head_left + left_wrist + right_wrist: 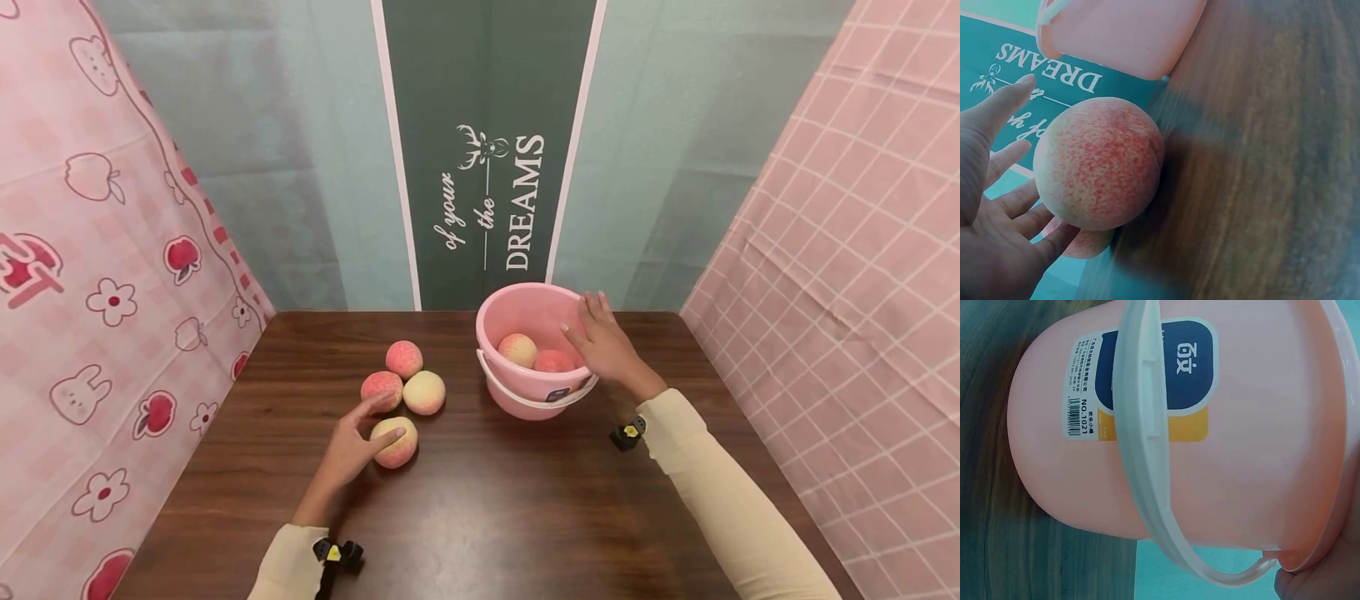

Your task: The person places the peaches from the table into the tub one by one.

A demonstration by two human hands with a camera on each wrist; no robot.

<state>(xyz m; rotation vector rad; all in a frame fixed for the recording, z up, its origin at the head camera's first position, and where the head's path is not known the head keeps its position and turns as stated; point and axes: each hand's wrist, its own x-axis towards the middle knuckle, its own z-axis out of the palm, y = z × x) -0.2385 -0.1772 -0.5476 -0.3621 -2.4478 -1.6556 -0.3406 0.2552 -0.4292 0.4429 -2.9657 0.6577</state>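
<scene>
My left hand (pixel 351 446) reaches round the nearest peach (pixel 397 455), a yellow-and-pink one on the table. Its thumb extends over the peach in the head view, while the left wrist view shows spread fingers beside it and the thumb apart. Three more peaches lie just beyond: a pink one (pixel 381 388) by the fingertips, a yellowish one (pixel 425 393) and another pink one (pixel 405 358). My right hand (pixel 611 352) rests on the right rim of a pink bucket (pixel 517 405), fingers extended. Inside the bucket are a yellowish peach (pixel 517 349) and a red one (pixel 555 361).
The bucket's white handle (pixel 1141 425) hangs down across its labelled front. A dark wooden table (pixel 510 508) carries everything. Printed curtains hang at the back and both sides, the back one (pixel 480 100) lettered DREAMS.
</scene>
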